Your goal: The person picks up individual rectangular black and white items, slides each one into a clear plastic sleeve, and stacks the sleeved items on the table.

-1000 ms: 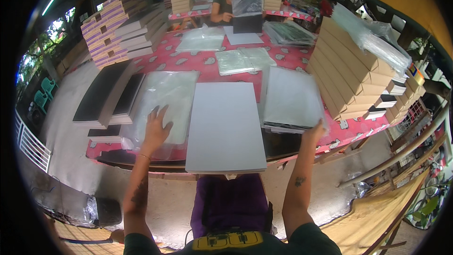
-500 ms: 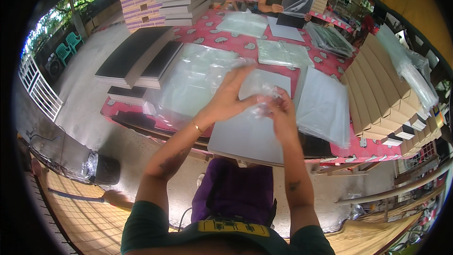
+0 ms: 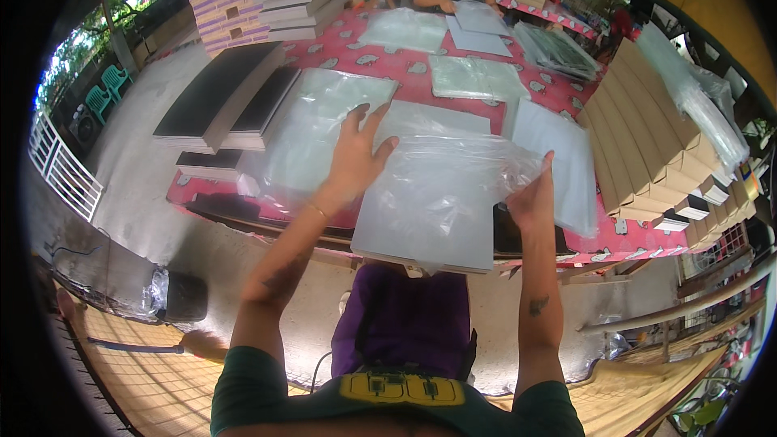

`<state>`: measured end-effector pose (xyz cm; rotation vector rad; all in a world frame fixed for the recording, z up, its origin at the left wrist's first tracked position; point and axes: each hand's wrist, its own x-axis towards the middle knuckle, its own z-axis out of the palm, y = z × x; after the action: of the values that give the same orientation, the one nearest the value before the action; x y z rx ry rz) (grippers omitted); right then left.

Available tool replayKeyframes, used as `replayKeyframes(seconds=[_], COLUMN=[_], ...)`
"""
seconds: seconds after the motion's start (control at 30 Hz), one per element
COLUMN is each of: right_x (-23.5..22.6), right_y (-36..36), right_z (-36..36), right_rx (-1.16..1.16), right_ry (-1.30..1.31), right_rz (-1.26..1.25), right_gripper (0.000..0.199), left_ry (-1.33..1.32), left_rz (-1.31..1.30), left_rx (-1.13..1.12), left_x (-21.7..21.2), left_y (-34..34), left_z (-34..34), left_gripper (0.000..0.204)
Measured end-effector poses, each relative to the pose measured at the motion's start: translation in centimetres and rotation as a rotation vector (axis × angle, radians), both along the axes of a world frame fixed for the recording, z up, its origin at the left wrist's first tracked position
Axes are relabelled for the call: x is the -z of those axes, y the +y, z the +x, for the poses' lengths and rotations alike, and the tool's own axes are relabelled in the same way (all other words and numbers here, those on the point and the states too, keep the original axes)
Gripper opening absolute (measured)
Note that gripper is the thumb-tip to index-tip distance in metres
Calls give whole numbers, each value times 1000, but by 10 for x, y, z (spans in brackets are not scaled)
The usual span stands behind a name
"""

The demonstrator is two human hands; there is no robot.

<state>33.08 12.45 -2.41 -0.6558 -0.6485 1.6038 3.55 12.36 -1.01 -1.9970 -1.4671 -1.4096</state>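
- Both hands are raised over the counter (image 3: 566, 97), stretching a clear bag (image 3: 453, 186) above a grey board (image 3: 421, 226).
- Left hand (image 3: 354, 163) has its fingers spread open against the bag; right hand (image 3: 530, 198) pinches the bag's edge.
- Half a second ago the hands were close together; they have since parted, so the bag looks opened for the board.
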Motion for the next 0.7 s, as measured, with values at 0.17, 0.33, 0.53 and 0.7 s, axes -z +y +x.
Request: replayKeyframes(seconds=[0.17,0.33,0.53,0.7], right_x=[27,43,38,41], right_y=[-40,-52,-61,-64], right_z=[-40,-57,-65,-66], right_rx=[-175,-207,13,4], right_ry=[-31,-136,-87,-185], right_rz=[-126,-88,-165,-46], right_gripper=[45,51,32,22], left_ry=[44,-105,-434,-719], left_rz=[-188,-457,-541,-548], left_rx=[254,662,747,622], left_x=[25,46,38,38], left_y=[-35,-57,-78,-89], left_z=[49,79,76,86], left_gripper=[52,75,73,49])
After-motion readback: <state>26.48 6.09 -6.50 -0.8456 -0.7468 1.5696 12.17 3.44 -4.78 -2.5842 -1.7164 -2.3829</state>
